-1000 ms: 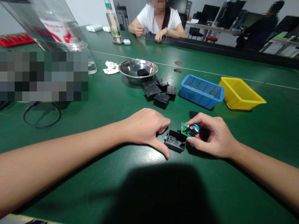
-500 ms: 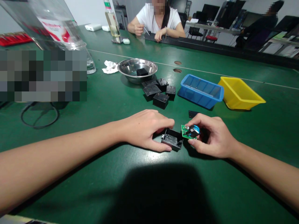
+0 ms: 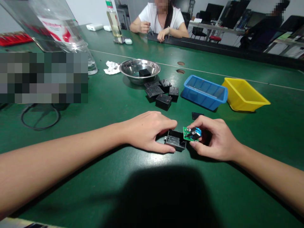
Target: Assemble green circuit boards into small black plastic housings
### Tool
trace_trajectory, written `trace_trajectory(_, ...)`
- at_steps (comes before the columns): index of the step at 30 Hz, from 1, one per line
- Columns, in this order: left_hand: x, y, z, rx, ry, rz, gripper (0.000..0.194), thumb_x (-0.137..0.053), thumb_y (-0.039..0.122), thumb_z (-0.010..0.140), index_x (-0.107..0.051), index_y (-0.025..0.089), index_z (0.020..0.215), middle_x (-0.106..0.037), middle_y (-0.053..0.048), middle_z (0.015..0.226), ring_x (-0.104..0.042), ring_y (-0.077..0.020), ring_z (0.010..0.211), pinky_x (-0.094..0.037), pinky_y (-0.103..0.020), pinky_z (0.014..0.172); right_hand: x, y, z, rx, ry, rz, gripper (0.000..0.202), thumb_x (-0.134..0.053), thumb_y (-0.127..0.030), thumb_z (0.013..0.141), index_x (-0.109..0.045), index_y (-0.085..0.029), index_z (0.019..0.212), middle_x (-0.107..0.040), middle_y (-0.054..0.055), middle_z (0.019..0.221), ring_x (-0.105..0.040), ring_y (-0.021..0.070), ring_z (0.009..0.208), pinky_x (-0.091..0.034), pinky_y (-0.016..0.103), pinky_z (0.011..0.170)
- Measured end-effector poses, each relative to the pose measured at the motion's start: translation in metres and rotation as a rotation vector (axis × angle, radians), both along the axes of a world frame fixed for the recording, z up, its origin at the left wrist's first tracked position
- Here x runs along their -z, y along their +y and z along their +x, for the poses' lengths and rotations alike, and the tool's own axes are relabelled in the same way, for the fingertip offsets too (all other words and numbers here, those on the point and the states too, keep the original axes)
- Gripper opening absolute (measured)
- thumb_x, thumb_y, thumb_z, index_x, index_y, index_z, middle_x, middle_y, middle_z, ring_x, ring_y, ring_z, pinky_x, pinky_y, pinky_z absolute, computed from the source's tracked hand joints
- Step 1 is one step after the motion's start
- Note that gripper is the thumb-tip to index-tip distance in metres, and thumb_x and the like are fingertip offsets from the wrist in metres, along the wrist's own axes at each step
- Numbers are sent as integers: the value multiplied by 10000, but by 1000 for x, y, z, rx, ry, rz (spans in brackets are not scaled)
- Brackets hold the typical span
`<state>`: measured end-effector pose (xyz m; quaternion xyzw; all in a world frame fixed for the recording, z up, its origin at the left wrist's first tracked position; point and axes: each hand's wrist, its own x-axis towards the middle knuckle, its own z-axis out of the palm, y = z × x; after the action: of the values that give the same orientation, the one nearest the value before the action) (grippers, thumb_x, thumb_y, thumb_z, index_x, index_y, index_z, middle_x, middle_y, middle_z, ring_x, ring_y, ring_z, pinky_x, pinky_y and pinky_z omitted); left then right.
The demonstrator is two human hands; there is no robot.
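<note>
My left hand [image 3: 153, 131] grips an uncovered black plastic case [image 3: 175, 141] between thumb and fingers, its hollow side facing up on the green table. In my right hand [image 3: 215, 139] is a small green circuit board [image 3: 187, 134] with blue and black parts on it, pinched at its edges by thumb and forefinger. The board's left edge overlaps the case's right end in view; whether they touch I cannot tell. A flat black plate [image 3: 197, 115] lies just behind my right hand, partly covered by it.
Several black cases [image 3: 163, 101] lie beyond my hands, beside a steel bowl [image 3: 139, 79] with a black case in it. A blue bin [image 3: 204, 98] and a yellow bin [image 3: 244, 95] stand right. A large plastic bottle [image 3: 61, 31] is at left. Another person [image 3: 161, 22] sits opposite.
My right hand has shifted the circuit board slightly left, closer over the case's right end. The left hand and the case have hardly moved.
</note>
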<state>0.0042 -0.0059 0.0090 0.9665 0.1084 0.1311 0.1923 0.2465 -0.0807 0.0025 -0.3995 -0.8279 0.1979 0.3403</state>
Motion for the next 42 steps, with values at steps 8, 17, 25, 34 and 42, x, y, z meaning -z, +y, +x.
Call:
trace_trajectory(8, 0, -1, 0, 0, 2, 14, 392, -680, 495, 871, -427, 222, 748, -529, 33, 631, -519, -151, 603, -344, -283, 600, 2, -2, 1, 34, 25, 27, 189, -699, -210, 714, -616, -181, 881, -547, -82, 538, -489, 65, 416, -381, 165, 414)
trace_trajectory(17, 4, 2, -1, -123, 82, 113, 602, -717, 742, 760, -455, 210, 656, -521, 28, 566, -510, -146, 531, -300, -280, 555, 2, -1, 3, 47, 59, -20, 175, -702, -218, 726, -593, -203, 863, -520, -91, 518, -466, 74, 412, -377, 185, 420)
trace_trajectory(25, 3, 1, -2, -218, 118, 101, 637, -738, 797, 697, -520, 199, 681, -562, 30, 571, -533, -148, 526, -270, -264, 550, 3, -1, 3, 51, 58, -25, 190, -736, -249, 766, -612, -198, 900, -546, -83, 539, -480, 74, 426, -382, 184, 427)
trace_trajectory(34, 0, 1, -1, -195, 87, 49, 582, -698, 686, 827, -605, 227, 1172, -613, 49, 682, -602, -162, 624, -354, -267, 631, 3, 0, 1, 103, 40, -89, 174, -732, -245, 801, -632, -194, 934, -569, -71, 580, -498, 83, 464, -388, 198, 461)
trace_trajectory(42, 0, 3, -1, -124, 43, 11, 494, -731, 613, 834, -623, 212, 1101, -613, 39, 699, -588, -159, 642, -360, -270, 647, 2, 1, -1, 118, 1, -115, 184, -722, -212, 765, -639, -192, 929, -558, -80, 575, -481, 78, 455, -366, 199, 452)
